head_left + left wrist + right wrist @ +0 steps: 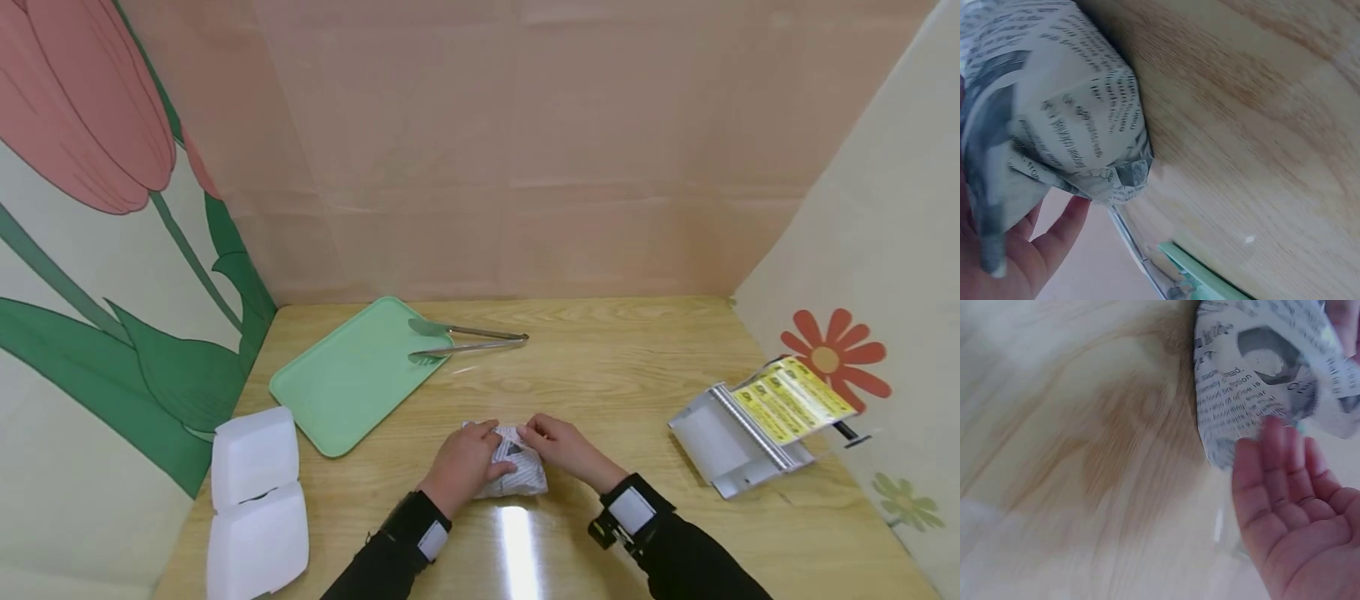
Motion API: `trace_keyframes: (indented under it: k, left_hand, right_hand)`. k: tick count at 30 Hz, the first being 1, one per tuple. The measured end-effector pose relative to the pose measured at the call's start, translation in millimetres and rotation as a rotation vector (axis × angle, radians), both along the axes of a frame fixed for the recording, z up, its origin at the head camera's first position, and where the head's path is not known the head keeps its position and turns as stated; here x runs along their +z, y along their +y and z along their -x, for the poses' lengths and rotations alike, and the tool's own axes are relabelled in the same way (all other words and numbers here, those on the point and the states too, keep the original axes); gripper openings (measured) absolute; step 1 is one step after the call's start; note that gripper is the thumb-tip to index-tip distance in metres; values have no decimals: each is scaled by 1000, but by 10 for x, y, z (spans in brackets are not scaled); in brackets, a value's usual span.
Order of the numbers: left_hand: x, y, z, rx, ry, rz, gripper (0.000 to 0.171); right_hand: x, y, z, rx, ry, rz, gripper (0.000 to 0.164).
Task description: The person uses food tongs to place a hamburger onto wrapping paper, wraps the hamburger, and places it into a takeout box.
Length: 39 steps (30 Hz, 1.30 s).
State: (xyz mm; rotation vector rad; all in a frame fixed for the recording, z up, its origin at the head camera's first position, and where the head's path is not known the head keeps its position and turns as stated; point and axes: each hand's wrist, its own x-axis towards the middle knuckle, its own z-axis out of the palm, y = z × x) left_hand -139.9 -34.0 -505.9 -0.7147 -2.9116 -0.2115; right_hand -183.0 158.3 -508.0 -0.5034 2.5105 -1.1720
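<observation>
Newspaper-print packet (528, 477): being supported on the wooden table (615, 358), between the two hands.
Left hand (467, 468): the packet's left part is being grasped between thumb and fingers, and much of that end is being hidden.
Right hand (566, 450): nothing is being gripped; loosely bent fingers are being held at the packet's far right corner, and whether paper is being touched cannot be told.
Packet's long axis: apparently being laid left to right, though its left end is being covered.
Nearer hand: the left, by which the packet is being overlapped; from the right hand, it is being presented leftward and slightly nearer the person.
Loose flap (1329, 419): being raised near the right fingertips; any next press is being judged to turn on that corner.
</observation>
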Motion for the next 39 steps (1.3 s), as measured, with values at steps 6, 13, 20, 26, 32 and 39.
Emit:
trace_keyframes:
  k: [6,13,20,26,32,39]
  left_hand:
    - [-26,-16,39,10,42,64,51]
    - [-91,-81,-10,-54,12,75,92]
    - [-144,-136,-42,-78,4,44,97]
    - [-192,-198,-19,-109,-9,-10,103]
    - [-198,-227,-10,-132,-31,-22,104]
    - [-215,-240,-10,-137,-11,-19,102]
  right_hand:
    - [23,156,-247,-27,115,-85,27]
    - [40,166,-383,-90,92,-27,17]
    - [73,181,-436,-74,53,-7,16]
    - [-51,286,-377,-3,-131,233,16]
    - [-162,367,-293,-26,-529,431,12]
    - [-126,382,-223,-17,-657,385,7]
